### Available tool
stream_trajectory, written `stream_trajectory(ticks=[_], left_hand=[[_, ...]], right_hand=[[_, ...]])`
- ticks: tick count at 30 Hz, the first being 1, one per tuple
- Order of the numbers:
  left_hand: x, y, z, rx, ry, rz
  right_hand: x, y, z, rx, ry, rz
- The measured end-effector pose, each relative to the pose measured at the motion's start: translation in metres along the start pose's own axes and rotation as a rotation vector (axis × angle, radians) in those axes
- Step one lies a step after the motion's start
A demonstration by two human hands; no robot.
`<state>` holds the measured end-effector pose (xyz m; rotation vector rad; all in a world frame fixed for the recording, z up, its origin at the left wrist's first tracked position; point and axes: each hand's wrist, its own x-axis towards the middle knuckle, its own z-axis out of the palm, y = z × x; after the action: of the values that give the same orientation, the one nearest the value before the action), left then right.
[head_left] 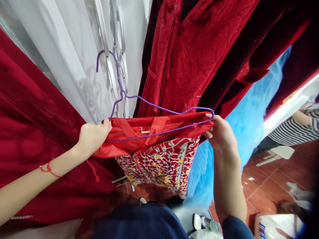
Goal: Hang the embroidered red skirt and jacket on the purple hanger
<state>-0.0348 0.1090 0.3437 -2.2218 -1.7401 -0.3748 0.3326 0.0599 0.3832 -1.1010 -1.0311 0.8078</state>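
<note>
The purple wire hanger (149, 103) is held up in front of the person, its long bar running left to right and rising slightly toward the right, with the hook at the upper left curling over toward the left. Its long axis lies across the view, roughly level. A red garment (154, 146) is draped over the bar: plain red lining folded along the top, with a small white label near the middle, and a panel of gold and silver embroidery hanging down below it.

The left hand (93, 136) grips the left end of the garment and hanger, fingers curled closed around the red fabric with the thumb on top. The right hand (221, 134) holds the right end, fingers pinching the fabric edge and the wire corner together.

Behind hang other clothes: a dark red textured robe (194, 56) straight ahead, a white sheer dress (67, 59) at the upper left, deep red fabric (30, 126) at the left, and a blue plastic cover (251, 119) at the right. The floor (264, 186) is glossy reddish-brown tile. At the far right a person in a striped top (294, 131) is partly in view.
</note>
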Motion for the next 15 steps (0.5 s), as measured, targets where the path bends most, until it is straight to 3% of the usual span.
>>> stream_trajectory(ticks=[3,6,10,12,15], left_hand=[[0.002,0.004,0.001,0.158,-0.048,0.011],[0.003,0.005,0.003,0.176,-0.05,0.021],[0.002,0.004,0.004,0.179,-0.036,0.03],[0.0,0.004,0.003,0.177,-0.029,0.02],[-0.006,0.005,-0.001,0.185,-0.023,0.011]], right_hand=[[0.004,-0.019,-0.006,-0.074,0.033,-0.01],[-0.003,-0.039,-0.008,-0.198,0.052,-0.021],[-0.017,-0.062,-0.002,-0.794,0.052,-0.097],[-0.019,-0.066,0.002,-1.086,0.115,-0.145],[-0.011,-0.058,0.007,-1.303,0.249,-0.213]])
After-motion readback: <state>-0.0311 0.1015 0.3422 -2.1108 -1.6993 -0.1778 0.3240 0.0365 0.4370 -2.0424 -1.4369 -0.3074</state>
